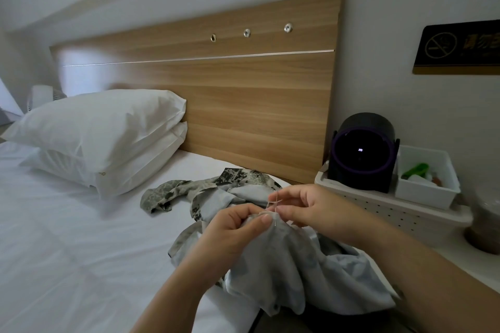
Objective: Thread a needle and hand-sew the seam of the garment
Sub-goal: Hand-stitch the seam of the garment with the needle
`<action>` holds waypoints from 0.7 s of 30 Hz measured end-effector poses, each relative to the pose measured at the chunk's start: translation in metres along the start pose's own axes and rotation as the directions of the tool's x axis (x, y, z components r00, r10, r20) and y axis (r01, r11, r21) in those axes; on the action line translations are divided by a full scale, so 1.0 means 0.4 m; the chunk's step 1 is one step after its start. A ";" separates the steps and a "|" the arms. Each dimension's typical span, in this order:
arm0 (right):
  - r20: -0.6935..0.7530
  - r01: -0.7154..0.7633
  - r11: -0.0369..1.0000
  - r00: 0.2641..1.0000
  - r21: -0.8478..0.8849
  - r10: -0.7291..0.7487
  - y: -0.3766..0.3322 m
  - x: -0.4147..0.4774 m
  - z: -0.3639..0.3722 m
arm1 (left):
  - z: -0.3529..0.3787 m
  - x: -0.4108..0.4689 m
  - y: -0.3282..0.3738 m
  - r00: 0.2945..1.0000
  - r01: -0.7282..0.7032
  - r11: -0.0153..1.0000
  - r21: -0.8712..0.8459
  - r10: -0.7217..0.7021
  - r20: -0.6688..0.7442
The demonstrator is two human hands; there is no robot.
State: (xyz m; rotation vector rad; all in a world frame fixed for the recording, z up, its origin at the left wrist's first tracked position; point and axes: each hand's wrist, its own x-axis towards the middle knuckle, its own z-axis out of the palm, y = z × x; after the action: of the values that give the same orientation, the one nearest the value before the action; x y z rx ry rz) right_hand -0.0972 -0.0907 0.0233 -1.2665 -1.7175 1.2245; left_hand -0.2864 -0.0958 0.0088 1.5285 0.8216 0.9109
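A grey-green patterned garment lies bunched on the white bed, turned mostly pale side out. My left hand pinches a fold of its edge between thumb and fingers. Just to the right, my right hand pinches a thin needle that sticks into the fold, with pale thread looped around its fingertips. The two hands nearly touch at the seam.
Two white pillows are stacked against the wooden headboard. On the right, a white perforated tray bears a black round device and a white box of small items. A blurred brown cup stands at the far right.
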 end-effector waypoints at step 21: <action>-0.258 0.215 0.883 0.904 -0.418 -0.342 -0.018 -0.027 0.015 | -0.006 0.026 -0.022 0.982 0.010 1.000 -0.022 -0.014 -0.186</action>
State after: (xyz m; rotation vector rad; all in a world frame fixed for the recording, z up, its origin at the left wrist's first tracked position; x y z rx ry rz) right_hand -0.1015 -0.1034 0.0281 -1.2887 -1.8591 0.4874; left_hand -0.2839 -0.0845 0.0013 1.4331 0.9509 1.0623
